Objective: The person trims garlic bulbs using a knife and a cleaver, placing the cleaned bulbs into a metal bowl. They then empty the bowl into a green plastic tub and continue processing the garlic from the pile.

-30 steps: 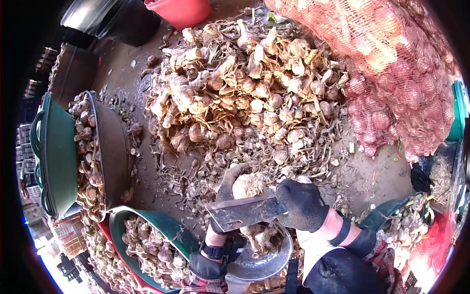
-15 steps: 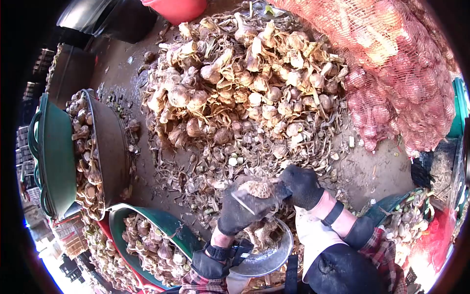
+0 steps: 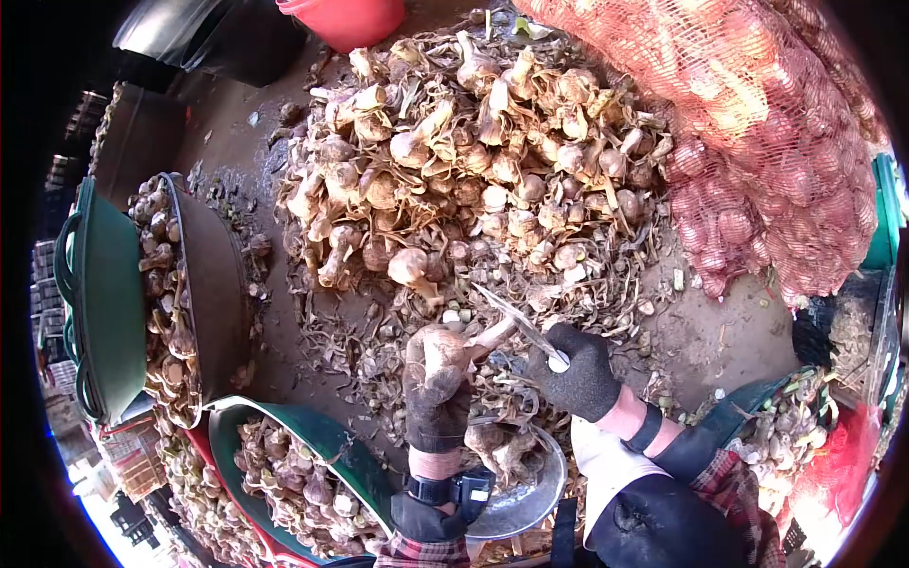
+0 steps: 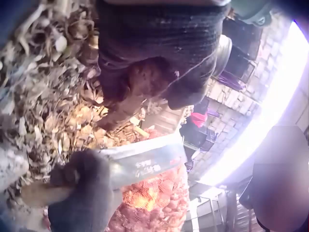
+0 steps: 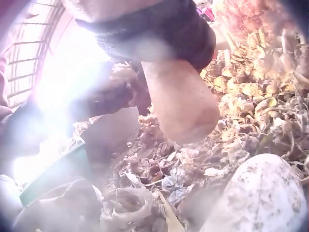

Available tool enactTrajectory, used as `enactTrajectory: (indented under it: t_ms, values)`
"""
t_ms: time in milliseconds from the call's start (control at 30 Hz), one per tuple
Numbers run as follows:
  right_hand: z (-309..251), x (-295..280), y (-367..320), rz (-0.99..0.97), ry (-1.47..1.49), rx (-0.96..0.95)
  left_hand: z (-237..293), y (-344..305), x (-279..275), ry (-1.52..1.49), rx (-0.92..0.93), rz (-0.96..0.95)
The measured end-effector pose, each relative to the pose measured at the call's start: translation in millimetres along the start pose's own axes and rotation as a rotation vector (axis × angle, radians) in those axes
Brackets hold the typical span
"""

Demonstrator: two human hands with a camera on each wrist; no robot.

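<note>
In the head view my gloved left hand (image 3: 437,398) grips a garlic bulb (image 3: 443,352), its stem pointing right toward the knife. My gloved right hand (image 3: 579,371) holds the knife (image 3: 511,314) by its handle, blade pointing up and left with its edge nearly toward the camera. The left wrist view shows the broad blade (image 4: 149,163) below the bulb's stem (image 4: 118,113). In the right wrist view the pale rounded handle end (image 5: 186,108) sticks out of the dark glove (image 5: 159,41). Under the hands, a metal bowl (image 3: 516,506) carries a garlic bulb with roots.
A large garlic heap (image 3: 473,170) lies ahead on the floor among scraps. Red net sacks (image 3: 776,161) stand at the right. Tubs of garlic, one brown (image 3: 222,293) and one green (image 3: 355,464), are at the left; a red bucket (image 3: 350,21) is at the top.
The earlier bulb, root side up under the flat blade, is gone from the left hand, which now holds a stemmed bulb further left. The knife has turned up and left, off the bulb.
</note>
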State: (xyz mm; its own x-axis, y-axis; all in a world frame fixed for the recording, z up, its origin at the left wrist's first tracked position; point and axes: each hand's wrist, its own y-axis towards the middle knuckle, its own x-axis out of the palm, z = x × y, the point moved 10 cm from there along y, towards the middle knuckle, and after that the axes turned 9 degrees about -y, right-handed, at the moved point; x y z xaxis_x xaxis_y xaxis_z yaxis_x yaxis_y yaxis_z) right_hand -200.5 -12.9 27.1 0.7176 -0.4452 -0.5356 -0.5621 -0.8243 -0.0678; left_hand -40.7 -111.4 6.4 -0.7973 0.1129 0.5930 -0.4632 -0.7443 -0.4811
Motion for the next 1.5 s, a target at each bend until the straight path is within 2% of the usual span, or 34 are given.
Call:
enactTrajectory:
  t_ms: [67, 100, 133, 167, 233, 267, 300, 367, 400, 433, 467, 500, 533, 567, 600, 633, 700, 767, 800, 833, 900, 1000, 1033, 1100, 1133, 1167, 1233, 1267, 1300, 1367, 1433, 1467, 1500]
  values:
    - [-2.3, -4.2, 0.3, 0.041, -0.020, -0.063, -22.6, -8.0, 9.6, -0.306, -0.093, 0.054]
    - [-7.2, -7.6, -0.4, 0.084, -0.034, -0.127, -32.8, -12.3, 11.1, -0.355, -0.128, 0.035]
    - [-10.7, -9.4, -3.4, 0.120, -0.054, -0.193, -44.4, -16.9, 8.3, -0.561, -0.183, -0.078]
    - [-1.5, -0.3, -8.4, 0.072, -0.097, -0.192, -43.7, -18.5, 19.1, -0.765, -0.228, -0.196]
    - [48.4, 32.6, -21.0, -0.139, -0.231, -0.041, -45.5, -48.4, 69.8, -0.807, -0.456, -0.451]
    - [53.3, 39.5, -25.2, -0.258, -0.224, 0.020, -43.0, -63.9, 80.7, -0.538, -0.476, -0.609]
    - [55.2, 49.0, -27.5, -0.341, -0.251, 0.027, -44.4, -81.9, 82.6, -0.242, -0.643, -0.658]
    - [47.9, 49.7, -24.9, -0.330, -0.346, -0.047, -37.7, -69.9, 54.3, 0.212, -0.627, -0.798]
    - [54.1, 63.8, -32.3, -0.421, -0.451, -0.190, -36.4, -50.0, 6.5, 0.366, -0.531, -0.617]
    - [49.5, 62.7, -31.0, -0.420, -0.442, -0.184, -14.9, -18.2, -17.2, 0.577, -0.264, -0.526]
    - [47.2, 52.0, -25.6, -0.369, -0.343, -0.073, 11.2, 11.0, -46.2, 0.717, -0.158, -0.162]
    - [49.1, 44.2, -21.5, -0.318, -0.247, 0.030, 43.9, 42.8, -77.5, 1.107, 0.186, 0.030]
    - [51.3, 44.9, -19.4, -0.324, -0.270, 0.053, 69.7, 54.4, -82.0, 1.271, 0.375, 0.276]
    - [50.0, 45.2, -17.2, -0.321, -0.275, 0.044, 80.7, 62.7, -76.9, 1.362, 0.257, 0.510]
    - [49.9, 43.2, -16.4, -0.297, -0.272, 0.045, 78.5, 91.6, -102.1, 1.349, 0.392, 0.482]
    - [50.8, 41.7, -17.9, -0.275, -0.268, 0.051, 80.7, 96.3, -95.2, 1.357, 0.227, 0.598]
    - [53.3, 38.4, -19.5, -0.234, -0.262, 0.054, 74.4, 124.8, -110.3, 1.897, 0.338, 0.661]
    - [55.4, 35.3, -19.1, -0.223, -0.258, 0.063, 80.1, 139.3, -111.7, 1.988, 0.250, 0.603]
    - [56.4, 35.6, -19.2, -0.235, -0.268, 0.063, 74.2, 161.9, -133.0, 1.993, 0.013, 0.441]
    - [58.3, 35.6, -19.4, -0.233, -0.266, 0.081, 84.0, 156.2, -125.5, 1.932, -0.085, 0.444]
    - [56.8, 35.4, -17.9, -0.224, -0.222, 0.078, 84.5, 167.4, -142.4, 1.885, -0.156, 0.242]
    - [53.0, 36.1, -17.5, -0.265, -0.213, 0.091, 80.4, 165.2, -198.0, 1.788, -0.111, 0.186]
    - [53.6, 36.1, -17.9, -0.257, -0.208, 0.092, 82.4, 156.2, -196.6, 1.796, -0.106, 0.182]
    - [55.9, 36.0, -19.2, -0.256, -0.215, 0.089, 85.3, 142.1, -180.4, 1.533, 0.002, 0.112]
    - [55.8, 34.3, -20.0, -0.252, -0.216, 0.090, 77.3, 148.5, -200.4, 1.409, -0.049, 0.163]
    - [54.2, 32.6, -19.8, -0.243, -0.211, 0.082, 67.0, 151.0, -211.1, 1.408, -0.046, 0.160]
    - [49.8, 30.4, -18.2, -0.227, -0.205, 0.069, 72.7, 140.5, -227.5, 1.415, 0.152, 0.382]
    - [46.9, 27.9, -17.2, -0.214, -0.195, 0.063, 74.0, 128.3, -202.2, 1.337, 0.340, 0.296]
    - [45.4, 25.8, -16.0, -0.201, -0.185, 0.056, 50.5, 135.2, -234.0, 0.959, 0.234, 0.223]
    - [38.8, 24.3, -14.5, -0.173, -0.200, 0.024, 73.5, 77.2, -96.6, 1.169, 0.520, 0.044]
    - [5.2, 16.2, -7.7, -0.189, -0.181, -0.051, 64.5, 38.4, -26.7, 1.152, 0.504, -0.087]
    - [-14.1, 14.7, -4.1, -0.243, -0.229, -0.109, 60.2, 20.3, 6.1, 1.251, 0.598, -0.231]
    - [-27.8, 13.7, -2.8, -0.236, -0.206, -0.154, 52.8, 6.9, 20.7, 1.329, 0.689, -0.292]
